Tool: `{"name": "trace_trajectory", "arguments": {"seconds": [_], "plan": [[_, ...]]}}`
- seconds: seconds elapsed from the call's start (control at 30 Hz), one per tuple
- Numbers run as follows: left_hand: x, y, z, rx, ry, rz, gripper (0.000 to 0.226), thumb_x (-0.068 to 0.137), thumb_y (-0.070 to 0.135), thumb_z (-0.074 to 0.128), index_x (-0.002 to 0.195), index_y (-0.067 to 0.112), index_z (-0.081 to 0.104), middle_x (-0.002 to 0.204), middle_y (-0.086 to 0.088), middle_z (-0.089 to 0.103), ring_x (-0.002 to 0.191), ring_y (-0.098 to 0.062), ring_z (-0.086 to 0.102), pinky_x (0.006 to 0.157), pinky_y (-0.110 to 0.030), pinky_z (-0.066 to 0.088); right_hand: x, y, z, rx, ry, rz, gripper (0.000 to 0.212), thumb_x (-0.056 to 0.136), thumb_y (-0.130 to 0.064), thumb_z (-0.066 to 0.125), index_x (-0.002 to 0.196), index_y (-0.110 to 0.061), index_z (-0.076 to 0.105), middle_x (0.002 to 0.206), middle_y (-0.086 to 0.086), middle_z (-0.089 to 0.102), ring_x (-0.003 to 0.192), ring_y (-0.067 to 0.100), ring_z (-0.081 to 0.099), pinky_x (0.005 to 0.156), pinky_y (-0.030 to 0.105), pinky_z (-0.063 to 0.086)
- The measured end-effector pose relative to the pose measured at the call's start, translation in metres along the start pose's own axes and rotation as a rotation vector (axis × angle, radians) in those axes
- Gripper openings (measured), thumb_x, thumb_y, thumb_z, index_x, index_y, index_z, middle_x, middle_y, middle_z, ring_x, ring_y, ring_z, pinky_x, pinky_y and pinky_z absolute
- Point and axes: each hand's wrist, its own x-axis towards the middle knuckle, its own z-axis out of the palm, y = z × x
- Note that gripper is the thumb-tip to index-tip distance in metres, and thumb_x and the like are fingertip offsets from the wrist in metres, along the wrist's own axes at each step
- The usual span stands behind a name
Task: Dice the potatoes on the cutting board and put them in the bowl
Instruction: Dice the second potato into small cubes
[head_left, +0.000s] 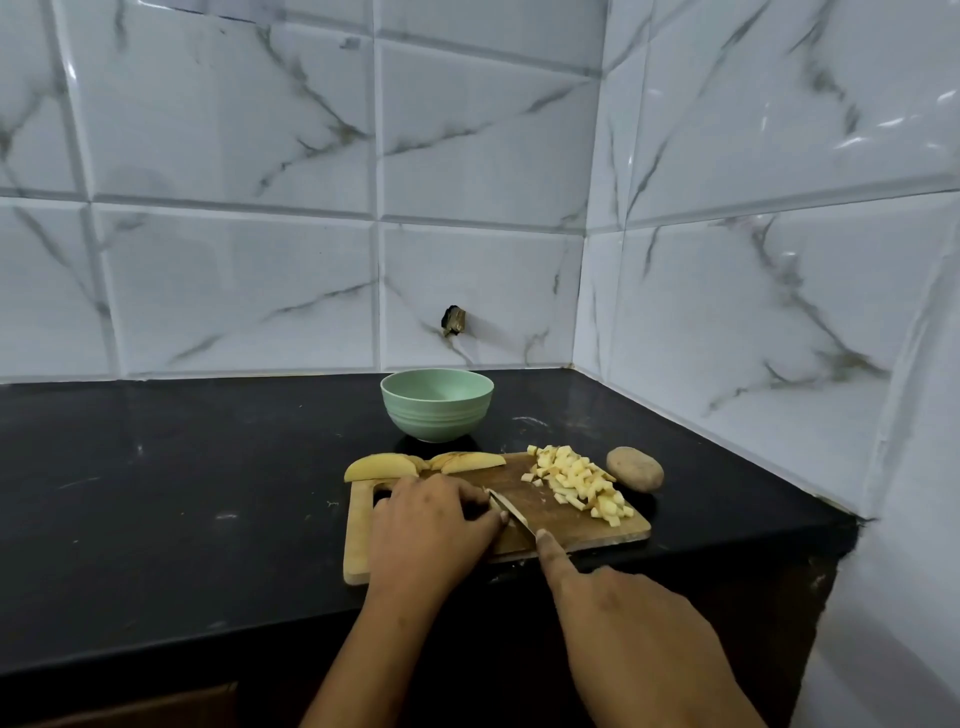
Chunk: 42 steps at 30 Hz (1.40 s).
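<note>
A black tabletop (156, 493) is seen in a corner of tiled wall, and one wooden cutting board (519, 478) is laid on it. Two hands are at work over the near part of the board. The left hand (431, 530) is placed knuckles up with its fingers curled down, just beside the blade. A potato piece (522, 519) is judged to be held under them, since only a pale edge of it is shown. The right hand (639, 618) is closed around the handle of one knife (511, 512). The handle itself is hidden, and the index finger is stretched along the back of the blade.

One pale green bowl (436, 410) is set behind the board, near to it. Its inside cannot be seen. One whole unpeeled potato (635, 468) is left on the tabletop, just beside the right end of the board. Two small stacks of potato slices (382, 466) are kept at the far edge of the board; the slices in each cannot be counted surely. One heap of diced potato (582, 480) is gathered at the right side, with too many cubes to be counted.

The raw potato is judged firm and stiff, but wet and slippery on the cut faces. It is best held flat side down, with the fingertips tucked back from the blade. The cubes are light and loose, so they are better scooped together than picked one by one.
</note>
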Motion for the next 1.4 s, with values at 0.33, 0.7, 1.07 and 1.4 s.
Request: {"name": "trace_trajectory", "arguments": {"seconds": [0.33, 0.7, 1.07, 1.4], "plan": [[-0.002, 0.006, -0.002, 0.078, -0.003, -0.016, 0.038, 0.087, 0.051, 0.048, 0.123, 0.045, 0.058, 0.116, 0.015, 0.064, 0.11, -0.011, 0.05, 0.091, -0.031, 0.043, 0.016, -0.018, -0.003, 0.048, 0.148, 0.08, 0.052, 0.099, -0.009, 0.039, 0.148, -0.019, 0.025, 0.119, 0.006, 0.059, 0.104, 0.023, 0.06, 0.067, 0.031, 0.04], [0.0, 0.007, 0.002, 0.137, -0.05, 0.002, 0.042, 0.088, 0.062, 0.043, 0.125, 0.045, 0.053, 0.128, 0.017, 0.054, 0.115, -0.011, 0.044, 0.095, -0.032, 0.039, -0.004, 0.022, -0.002, 0.204, 0.306, 0.164, 0.051, 0.101, -0.021, 0.033, 0.147, -0.039, 0.021, 0.117, -0.001, 0.057, 0.098, 0.014, 0.059, 0.068, 0.025, 0.044], [0.021, 0.018, 0.009, 0.207, -0.096, 0.244, 0.036, 0.096, 0.03, 0.041, 0.125, 0.049, 0.053, 0.138, 0.022, 0.042, 0.119, -0.012, 0.035, 0.098, -0.034, 0.034, -0.001, 0.034, 0.0, 0.361, 0.346, 0.129, 0.039, 0.104, -0.034, 0.027, 0.141, -0.041, 0.034, 0.111, -0.006, 0.058, 0.09, 0.008, 0.058, 0.075, 0.026, 0.05], [0.023, 0.013, 0.011, 0.174, -0.159, 0.222, 0.037, 0.083, 0.069, 0.045, 0.104, 0.039, 0.051, 0.134, 0.018, 0.033, 0.124, -0.009, 0.024, 0.098, -0.035, 0.027, 0.003, 0.029, 0.0, 0.339, 0.137, 0.178, 0.047, 0.104, -0.029, 0.029, 0.148, -0.044, 0.017, 0.128, -0.001, 0.054, 0.108, 0.014, 0.056, 0.08, 0.025, 0.045]]}}
